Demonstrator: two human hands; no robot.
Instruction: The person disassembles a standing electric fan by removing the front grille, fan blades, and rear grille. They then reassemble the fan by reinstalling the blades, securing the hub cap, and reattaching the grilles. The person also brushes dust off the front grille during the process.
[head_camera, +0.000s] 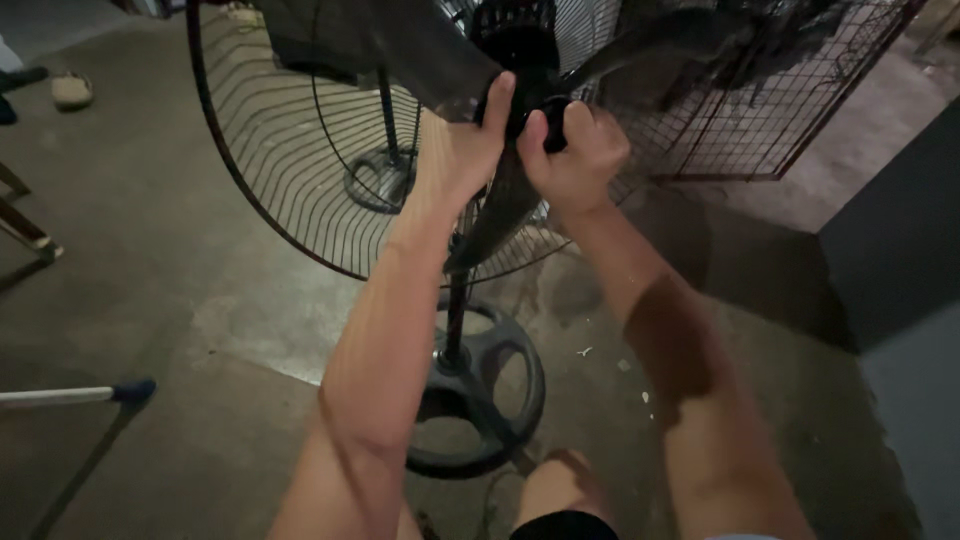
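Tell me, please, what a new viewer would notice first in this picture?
First, two bare hands at the top centre: the left hand and the right hand both grip the black hub of a pedestal fan's blades. Behind them curves the wire fan guard. Below, the fan's round black base stands on the concrete floor.

Left hand and right hand grip the black hub of a pedestal fan.
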